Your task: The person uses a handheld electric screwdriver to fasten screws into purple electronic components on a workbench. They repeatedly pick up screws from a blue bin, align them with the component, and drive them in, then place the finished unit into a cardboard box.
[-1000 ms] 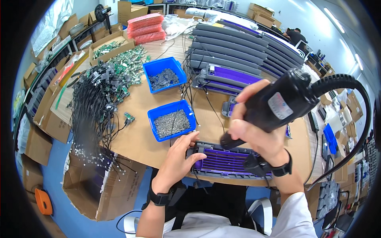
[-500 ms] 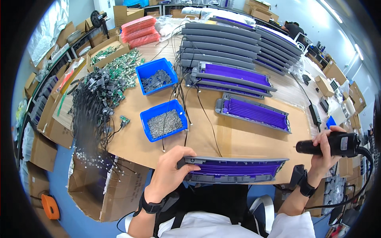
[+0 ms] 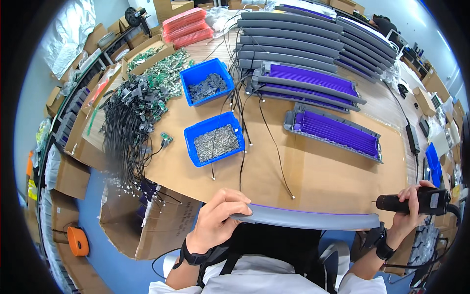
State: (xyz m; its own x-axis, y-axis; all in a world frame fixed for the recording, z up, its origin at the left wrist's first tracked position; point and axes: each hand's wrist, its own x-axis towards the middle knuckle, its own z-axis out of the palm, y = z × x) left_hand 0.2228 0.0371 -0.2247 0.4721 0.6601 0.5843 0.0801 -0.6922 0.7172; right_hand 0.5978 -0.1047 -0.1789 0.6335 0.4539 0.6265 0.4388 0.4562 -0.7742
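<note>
My left hand grips one end of a long grey plastic housing at the table's near edge. The housing is tilted so its smooth grey outer side shows, and only a thin purple line is visible along its top. Closed round a black electric screwdriver, my right hand is just past the housing's other end. The screwdriver's thin bit points left, apart from the housing. Another housing lies farther back with its purple ribbed inside facing up.
Blue bins of small screws and dark grey parts stand left of centre. Cabled circuit boards hang off the left table edge above a cardboard box. Stacked housings fill the back. Loose cables cross the cardboard sheet.
My left hand has turned the housing, so its purple inside has swung out of sight and its grey outer side shows. The screwdriver stays in my right hand. The view has shifted.
</note>
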